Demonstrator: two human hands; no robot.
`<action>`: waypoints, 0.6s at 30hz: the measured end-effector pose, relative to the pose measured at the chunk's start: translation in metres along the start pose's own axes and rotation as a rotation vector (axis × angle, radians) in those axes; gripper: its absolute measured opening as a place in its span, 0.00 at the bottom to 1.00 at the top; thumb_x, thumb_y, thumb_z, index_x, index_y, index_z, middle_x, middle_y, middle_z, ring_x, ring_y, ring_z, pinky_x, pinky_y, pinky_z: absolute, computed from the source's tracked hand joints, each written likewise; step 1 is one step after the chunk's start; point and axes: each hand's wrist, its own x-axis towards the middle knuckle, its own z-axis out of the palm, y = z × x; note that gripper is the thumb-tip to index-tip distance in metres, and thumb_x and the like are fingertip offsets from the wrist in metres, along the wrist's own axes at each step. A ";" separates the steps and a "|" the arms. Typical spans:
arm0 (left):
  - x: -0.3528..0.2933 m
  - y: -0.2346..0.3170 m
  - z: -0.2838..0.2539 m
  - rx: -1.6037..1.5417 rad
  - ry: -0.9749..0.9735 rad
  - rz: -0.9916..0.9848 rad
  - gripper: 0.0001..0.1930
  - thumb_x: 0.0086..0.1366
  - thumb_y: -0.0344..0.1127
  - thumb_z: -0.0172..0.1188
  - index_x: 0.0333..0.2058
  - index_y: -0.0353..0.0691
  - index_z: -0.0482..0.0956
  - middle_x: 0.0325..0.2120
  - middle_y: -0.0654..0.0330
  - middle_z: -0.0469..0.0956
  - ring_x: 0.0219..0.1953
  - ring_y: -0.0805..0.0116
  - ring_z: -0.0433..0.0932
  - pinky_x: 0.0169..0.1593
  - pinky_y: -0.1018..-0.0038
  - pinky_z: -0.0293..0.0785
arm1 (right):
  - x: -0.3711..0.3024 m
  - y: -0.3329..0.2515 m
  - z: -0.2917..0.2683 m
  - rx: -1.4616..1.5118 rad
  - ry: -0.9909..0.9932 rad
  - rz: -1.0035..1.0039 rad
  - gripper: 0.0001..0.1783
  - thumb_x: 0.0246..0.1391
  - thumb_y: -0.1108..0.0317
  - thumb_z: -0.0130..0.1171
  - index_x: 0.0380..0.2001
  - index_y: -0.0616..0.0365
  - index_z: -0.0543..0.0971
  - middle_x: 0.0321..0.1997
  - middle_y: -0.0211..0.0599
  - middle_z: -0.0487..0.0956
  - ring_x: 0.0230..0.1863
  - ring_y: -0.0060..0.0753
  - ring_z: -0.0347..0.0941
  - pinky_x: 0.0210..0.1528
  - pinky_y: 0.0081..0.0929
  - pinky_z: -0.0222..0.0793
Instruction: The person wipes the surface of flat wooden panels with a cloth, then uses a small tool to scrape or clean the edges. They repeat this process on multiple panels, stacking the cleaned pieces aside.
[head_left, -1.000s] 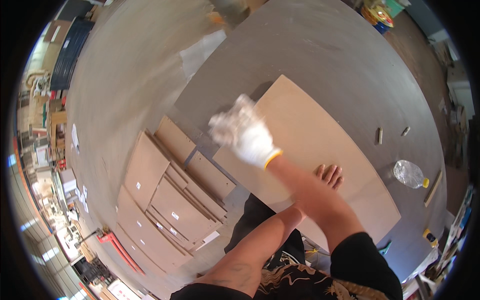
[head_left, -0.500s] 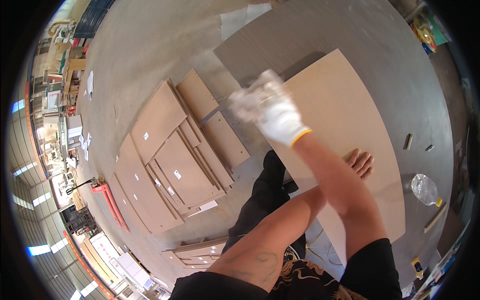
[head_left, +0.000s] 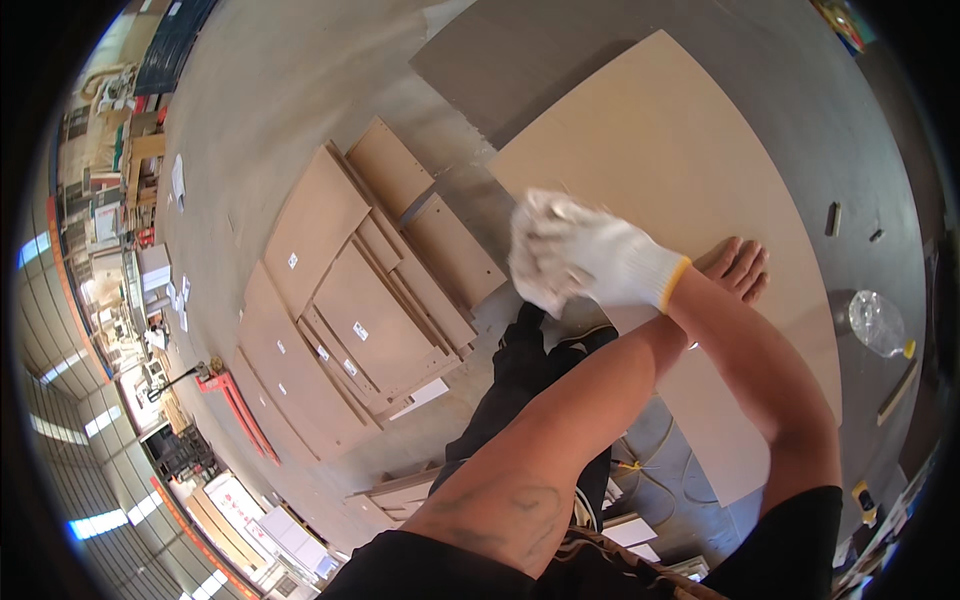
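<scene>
My right hand (head_left: 600, 265) wears a white knit glove with a yellow cuff and hovers in front of me, blurred by motion, above the near edge of a large pale board (head_left: 650, 150) lying on the floor. My left forearm (head_left: 560, 420) reaches up under the right wrist, and the left hand itself is hidden behind it. I see no separate object in either hand. My bare foot (head_left: 735, 265) rests on the board, just right of the glove. A black trouser leg and shoe (head_left: 520, 345) stand below the glove.
Several cut wooden panels (head_left: 340, 310) lie stacked on the grey floor to the left. A red pallet jack (head_left: 235, 400) is beyond them. A clear plastic bottle (head_left: 878, 322) lies at the right, and cables (head_left: 640, 465) lie near my feet.
The view has swung, bringing the panel stack further into the picture. The gloved hand has shifted right and down in the frame, staying over the board's edge with the left forearm under it.
</scene>
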 end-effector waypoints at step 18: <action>-0.354 0.029 -0.066 -0.664 -0.623 0.002 0.37 0.62 0.37 0.66 0.69 0.32 0.70 0.72 0.47 0.68 0.79 0.49 0.59 0.80 0.46 0.51 | -0.169 -0.276 0.060 -0.039 0.324 1.013 0.24 0.42 0.59 0.67 0.45 0.57 0.88 0.53 0.42 0.84 0.63 0.57 0.77 0.72 0.67 0.65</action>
